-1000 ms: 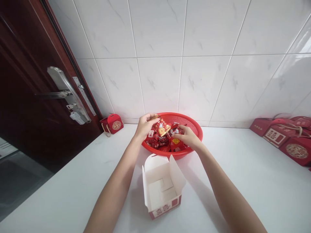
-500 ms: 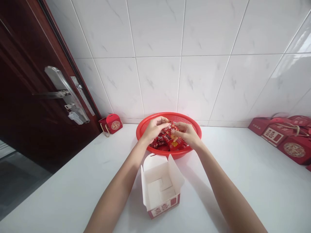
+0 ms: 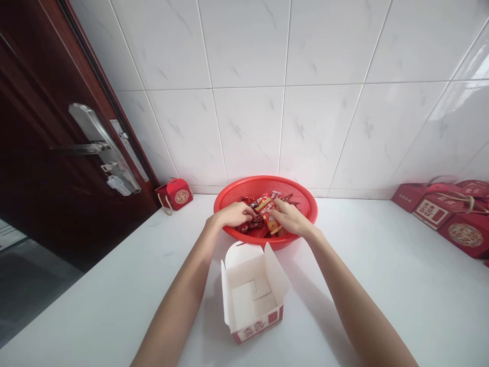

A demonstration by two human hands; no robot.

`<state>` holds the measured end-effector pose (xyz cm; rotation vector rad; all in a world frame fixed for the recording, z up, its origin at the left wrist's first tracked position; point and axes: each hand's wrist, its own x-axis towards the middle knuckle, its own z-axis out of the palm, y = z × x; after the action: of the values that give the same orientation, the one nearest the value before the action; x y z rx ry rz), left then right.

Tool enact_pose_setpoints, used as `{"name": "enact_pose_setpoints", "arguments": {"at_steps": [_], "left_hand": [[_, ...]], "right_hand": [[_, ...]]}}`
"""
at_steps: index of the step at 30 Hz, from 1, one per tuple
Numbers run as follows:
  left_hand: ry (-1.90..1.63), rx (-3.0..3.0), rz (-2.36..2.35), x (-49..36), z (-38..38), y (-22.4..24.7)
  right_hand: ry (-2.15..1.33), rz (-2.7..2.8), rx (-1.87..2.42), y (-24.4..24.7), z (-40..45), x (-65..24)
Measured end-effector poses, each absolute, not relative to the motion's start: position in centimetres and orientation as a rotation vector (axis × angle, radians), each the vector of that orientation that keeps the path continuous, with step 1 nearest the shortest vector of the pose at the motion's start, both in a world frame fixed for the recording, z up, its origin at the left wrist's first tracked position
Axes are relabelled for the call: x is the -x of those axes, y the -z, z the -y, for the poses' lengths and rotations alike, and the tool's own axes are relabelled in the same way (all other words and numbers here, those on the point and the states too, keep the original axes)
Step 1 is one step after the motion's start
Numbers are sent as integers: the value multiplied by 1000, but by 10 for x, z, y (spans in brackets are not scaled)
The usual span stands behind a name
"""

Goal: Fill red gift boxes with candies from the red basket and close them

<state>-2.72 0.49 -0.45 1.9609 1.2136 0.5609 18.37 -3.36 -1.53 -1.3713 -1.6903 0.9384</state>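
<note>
A red plastic colander (image 3: 225, 196) holds several wrapped sweets and snack packets. Inside it, my right hand (image 3: 291, 218) grips a red and yellow snack packet (image 3: 269, 218) by its right side, thumb and fingers around the edge. My left hand (image 3: 236, 214) is over the colander's left part, fingers loosely bent and apart, touching dark red wrapped sweets (image 3: 252, 224). In front of the colander, between my forearms, stands a gift box (image 3: 254, 300) with its flaps up, a white inside and red print on its front; nothing lies in it.
At the left, near the wall, stands a small closed red gift box (image 3: 175, 195) with a rope handle. Several red gift boxes (image 3: 439, 211) are grouped at the right. A dark red door (image 3: 42, 137) with a metal handle (image 3: 89, 148) is beyond the white table's left edge.
My left hand has come off the packet and moved down and left onto the sweets. My right hand has lowered slightly, and the packets in the colander lie differently.
</note>
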Motion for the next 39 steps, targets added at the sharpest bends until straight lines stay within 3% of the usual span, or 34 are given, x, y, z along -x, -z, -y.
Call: {"name": "enact_pose_setpoints", "arguments": {"at_steps": [5, 16, 24, 32, 39], "left_hand": [[-672, -1908, -1189, 29, -7, 8], [-1195, -1750, -1148, 19, -2, -6], [-1084, -1815, -885, 4, 9, -12], [-1171, -1738, -936, -7, 11, -7], [-998, -1774, -834, -9, 12, -7]], "right_hand": [[-903, 1477, 1468, 23, 26, -186], [-1152, 1181, 1248, 9, 32, -185], [-1281, 1257, 1065, -1, 41, -188], [-1246, 1273, 919, 2, 41, -190], [-1252, 1208, 909, 2, 41, -188]]}}
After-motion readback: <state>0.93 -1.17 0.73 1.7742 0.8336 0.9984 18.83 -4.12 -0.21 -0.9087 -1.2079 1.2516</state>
